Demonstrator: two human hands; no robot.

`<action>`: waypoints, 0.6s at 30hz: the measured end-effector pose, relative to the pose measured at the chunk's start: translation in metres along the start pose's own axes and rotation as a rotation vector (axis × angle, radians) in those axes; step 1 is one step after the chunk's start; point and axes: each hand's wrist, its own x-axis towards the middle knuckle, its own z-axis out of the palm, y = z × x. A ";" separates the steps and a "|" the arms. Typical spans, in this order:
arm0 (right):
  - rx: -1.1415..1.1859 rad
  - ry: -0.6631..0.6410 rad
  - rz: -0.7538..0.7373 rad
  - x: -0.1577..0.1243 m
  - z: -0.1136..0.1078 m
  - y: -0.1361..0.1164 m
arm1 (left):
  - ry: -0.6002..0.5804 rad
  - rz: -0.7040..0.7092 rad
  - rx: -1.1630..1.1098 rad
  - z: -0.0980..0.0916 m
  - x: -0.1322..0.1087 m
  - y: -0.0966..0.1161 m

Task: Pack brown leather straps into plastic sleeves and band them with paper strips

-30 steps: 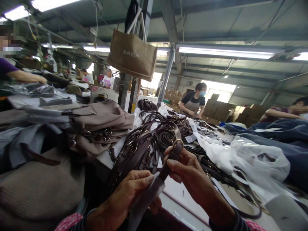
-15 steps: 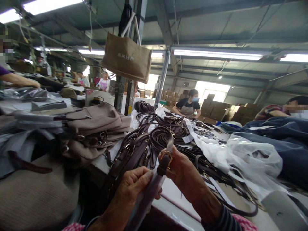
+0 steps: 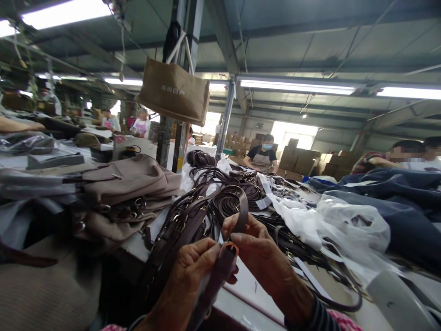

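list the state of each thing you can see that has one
brown leather strap: gripped, hanging downward
left hand: shut on strap
right hand: pinching strap
pile of straps: heaped, tangled
taupe bag: folded flat
plastic bag: crumpled
jute tote: hanging
cardboard boxes: stacked

The dark brown straps (image 3: 229,202) at lower centre show a smooth, faint sheen, leather or imitation leather, with glossy brass-coloured metal buckles (image 3: 179,223). The taupe bags (image 3: 127,181) at left are matt. The tote (image 3: 172,89) at upper centre is rough woven jute. The sheet (image 3: 351,225) at right is thin, glossy translucent plastic. The cartons (image 3: 298,161) are matt corrugated cardboard.
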 end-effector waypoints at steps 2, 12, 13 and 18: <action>-0.040 0.004 -0.019 0.001 0.001 -0.007 | -0.039 0.006 -0.075 0.002 0.000 0.003; -0.097 0.051 -0.098 -0.003 0.007 -0.004 | -0.096 0.060 0.007 0.006 0.007 0.008; -0.084 0.039 -0.094 -0.005 0.007 -0.002 | -0.089 0.046 -0.011 0.005 0.007 0.009; 0.056 0.038 -0.113 0.005 0.005 -0.013 | -0.015 -0.036 0.028 -0.015 0.012 0.004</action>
